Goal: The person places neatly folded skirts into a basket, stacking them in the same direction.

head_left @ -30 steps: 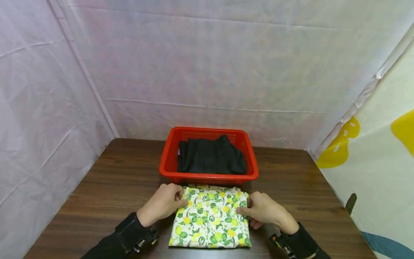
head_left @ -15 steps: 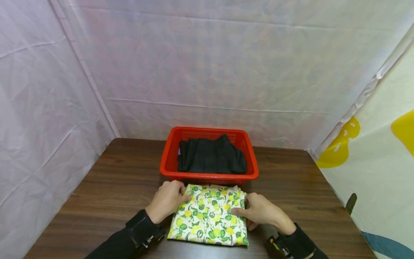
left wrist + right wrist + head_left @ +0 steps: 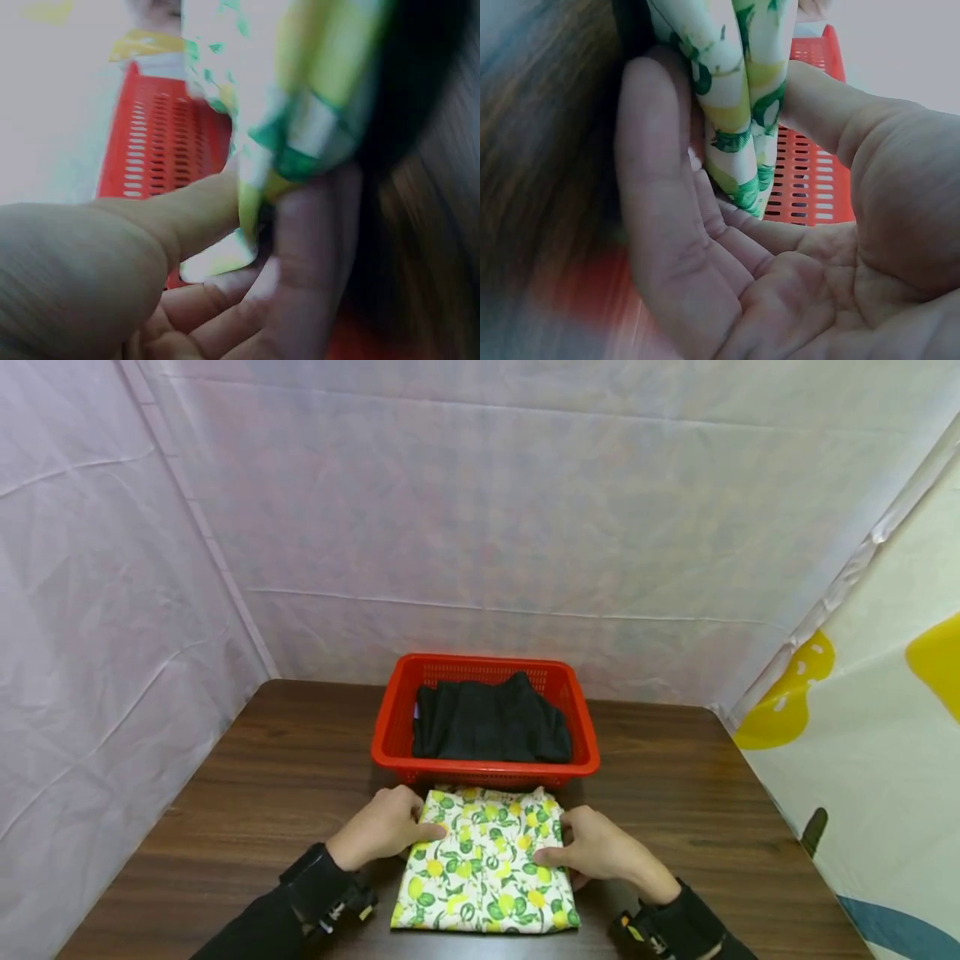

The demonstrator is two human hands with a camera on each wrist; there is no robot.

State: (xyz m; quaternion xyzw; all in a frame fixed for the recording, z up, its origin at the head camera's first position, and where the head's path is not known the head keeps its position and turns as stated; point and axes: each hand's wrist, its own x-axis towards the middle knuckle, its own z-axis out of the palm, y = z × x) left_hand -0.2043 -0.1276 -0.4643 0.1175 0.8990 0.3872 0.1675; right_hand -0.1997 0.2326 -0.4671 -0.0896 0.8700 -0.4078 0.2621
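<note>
A folded white cloth (image 3: 487,868) printed with yellow lemons and green leaves lies in front of the basket in the head view. At its left edge my left hand (image 3: 386,827) pinches it, thumb on top and fingers beneath. My right hand (image 3: 603,847) grips the opposite edge the same way. The left wrist view shows the cloth's edge (image 3: 300,127) between thumb and fingers, partly blurred. In the right wrist view several folded layers (image 3: 739,112) sit between my right thumb (image 3: 821,105) and curled fingers.
A red plastic basket (image 3: 382,735) stands just behind the cloth. Dark folded fabric (image 3: 491,722) lies inside it. The brown wooden table (image 3: 247,810) reaches back to a white fabric wall (image 3: 480,510), with a patterned panel (image 3: 885,777) on the right.
My right hand has shifted slightly left along with its cloth edge. The cloth's front edge rose a little half a second ago and is lower again now.
</note>
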